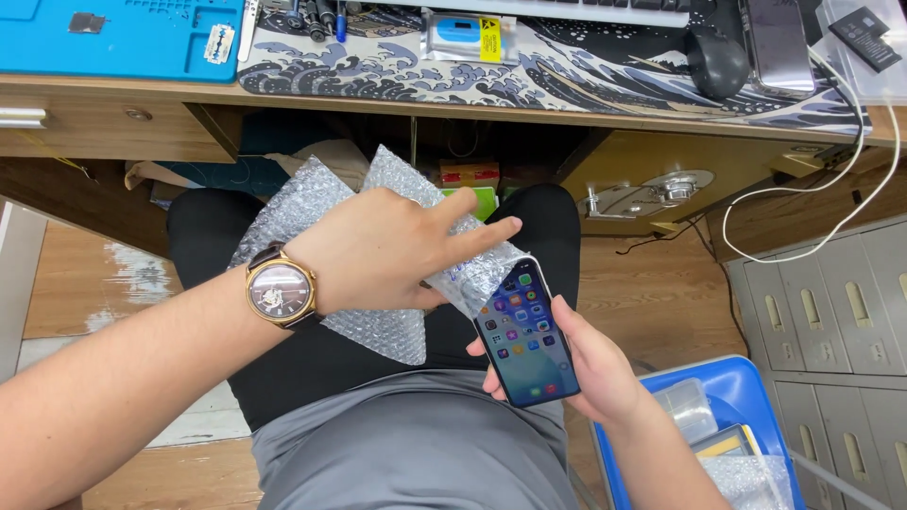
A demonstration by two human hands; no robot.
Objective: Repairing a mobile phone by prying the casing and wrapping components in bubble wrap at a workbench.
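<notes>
Nearest, the right hand [590,364] cradles a smartphone [525,332] from beneath, fingers curled up its edges, lit screen facing up. The phone's long axis runs away from the body and a little leftward — its far end is tucked into the mouth of a bubble-wrap pouch [373,241] lying over the lap. The left hand [392,247], wristwatch [281,288] on its wrist, pinches the pouch at that mouth, index finger stretched out. Beyond — the desk [397,99] edge with its wave-print mat [586,66].
</notes>
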